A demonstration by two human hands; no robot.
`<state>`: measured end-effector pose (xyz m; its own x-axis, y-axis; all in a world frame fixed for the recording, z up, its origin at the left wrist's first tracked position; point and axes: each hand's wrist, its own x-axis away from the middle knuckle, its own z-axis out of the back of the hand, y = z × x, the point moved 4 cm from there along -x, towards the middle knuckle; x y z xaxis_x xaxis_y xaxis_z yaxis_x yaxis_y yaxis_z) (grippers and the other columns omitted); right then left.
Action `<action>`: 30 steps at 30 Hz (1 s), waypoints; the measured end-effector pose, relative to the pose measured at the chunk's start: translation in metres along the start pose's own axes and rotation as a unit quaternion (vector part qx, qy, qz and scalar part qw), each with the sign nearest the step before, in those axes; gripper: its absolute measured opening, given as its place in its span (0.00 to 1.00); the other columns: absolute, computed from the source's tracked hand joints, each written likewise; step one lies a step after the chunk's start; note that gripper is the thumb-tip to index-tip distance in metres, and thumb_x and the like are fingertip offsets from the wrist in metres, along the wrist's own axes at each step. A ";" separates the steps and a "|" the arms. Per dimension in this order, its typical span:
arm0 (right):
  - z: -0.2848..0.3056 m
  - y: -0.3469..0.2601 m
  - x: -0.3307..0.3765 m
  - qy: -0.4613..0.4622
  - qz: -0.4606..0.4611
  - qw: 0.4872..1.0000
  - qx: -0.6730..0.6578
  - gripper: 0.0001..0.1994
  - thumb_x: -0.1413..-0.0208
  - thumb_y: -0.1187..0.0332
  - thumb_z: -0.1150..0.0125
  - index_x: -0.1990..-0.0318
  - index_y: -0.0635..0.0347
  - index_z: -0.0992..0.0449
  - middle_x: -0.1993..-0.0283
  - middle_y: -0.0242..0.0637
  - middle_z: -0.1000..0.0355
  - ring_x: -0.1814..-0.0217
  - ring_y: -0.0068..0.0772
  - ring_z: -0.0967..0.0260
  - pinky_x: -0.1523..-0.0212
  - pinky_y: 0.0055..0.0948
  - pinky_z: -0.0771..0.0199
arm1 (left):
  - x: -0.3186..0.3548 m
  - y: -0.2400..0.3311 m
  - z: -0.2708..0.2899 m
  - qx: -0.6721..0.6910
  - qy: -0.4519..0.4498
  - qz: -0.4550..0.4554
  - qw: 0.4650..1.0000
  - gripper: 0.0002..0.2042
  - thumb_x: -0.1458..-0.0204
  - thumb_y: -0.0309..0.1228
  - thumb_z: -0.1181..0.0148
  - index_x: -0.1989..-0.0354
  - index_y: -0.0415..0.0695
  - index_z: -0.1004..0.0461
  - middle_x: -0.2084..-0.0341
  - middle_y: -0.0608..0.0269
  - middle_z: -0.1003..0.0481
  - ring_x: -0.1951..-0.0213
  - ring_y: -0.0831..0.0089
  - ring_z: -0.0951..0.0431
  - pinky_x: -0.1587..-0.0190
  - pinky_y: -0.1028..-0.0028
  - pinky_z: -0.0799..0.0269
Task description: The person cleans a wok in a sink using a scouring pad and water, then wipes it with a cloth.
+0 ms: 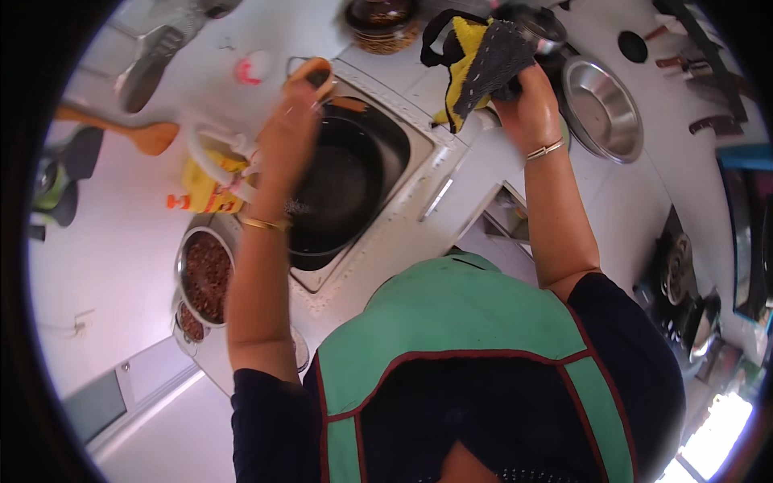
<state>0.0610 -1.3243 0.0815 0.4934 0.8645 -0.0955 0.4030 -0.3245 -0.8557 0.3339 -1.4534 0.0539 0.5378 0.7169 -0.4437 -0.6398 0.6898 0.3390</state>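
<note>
My right hand (529, 105) grips a yellow and dark grey cloth (491, 68) with a black loop, lifted right of the sink. My left hand (294, 117), smeared by motion, is raised over the sink's far left edge. At its fingertips is a rounded orange item with a dark middle (319, 74); its kind is unclear, and I cannot tell if the hand grips it. Below, a round black pan or basin (342, 181) sits in the steel-rimmed sink (415, 149). The white faucet (208, 165) stands left of my left forearm.
Beside the faucet stands a yellow bottle (197, 181). A metal bowl of reddish-brown beans (207, 270) is at the sink's left. On the right lie a steel basin (600, 109) and a stove burner (676, 270). A wooden spatula (149, 137) hangs at left; knives (713, 125) hang far right.
</note>
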 end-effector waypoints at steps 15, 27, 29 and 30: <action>0.103 -0.005 0.069 0.045 -0.062 0.948 0.310 0.29 0.58 0.81 0.53 0.42 0.58 0.36 0.51 0.35 0.33 0.52 0.26 0.35 0.47 0.22 0.39 | 0.150 0.097 -0.227 0.253 -0.256 0.182 0.915 0.13 0.49 0.34 0.48 0.62 0.39 0.37 0.72 0.48 0.30 0.70 0.52 0.28 0.64 0.61 0.31; -0.065 0.060 0.011 -0.417 0.319 0.438 0.730 0.05 0.56 0.70 0.45 0.69 0.51 0.30 0.65 0.33 0.34 0.57 0.37 0.34 0.56 0.33 0.33 | 0.174 0.077 0.045 0.236 -0.114 0.024 0.965 0.11 0.45 0.32 0.50 0.56 0.41 0.34 0.85 0.73 0.39 0.88 0.85 0.42 0.85 0.84 0.47; -0.085 0.050 0.008 -0.409 0.317 0.554 0.652 0.08 0.60 0.73 0.43 0.69 0.52 0.29 0.68 0.35 0.32 0.66 0.39 0.32 0.65 0.28 0.30 | 0.187 0.065 0.066 0.312 -0.210 0.187 0.907 0.12 0.45 0.31 0.51 0.55 0.39 0.35 0.84 0.71 0.37 0.83 0.82 0.36 0.80 0.81 0.41; -0.090 0.046 0.008 -0.392 0.317 0.619 0.603 0.10 0.60 0.76 0.44 0.67 0.52 0.29 0.67 0.35 0.31 0.64 0.38 0.31 0.63 0.28 0.30 | 0.192 0.065 0.078 0.350 -0.252 0.265 0.862 0.12 0.46 0.31 0.51 0.55 0.38 0.35 0.83 0.70 0.35 0.80 0.81 0.34 0.77 0.79 0.38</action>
<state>0.1529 -1.3670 0.0871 -0.4576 0.7842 -0.4191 -0.7805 -0.5801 -0.2330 0.4382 -1.2628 0.0557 0.5546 0.7817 0.2852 -0.4758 0.0167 0.8794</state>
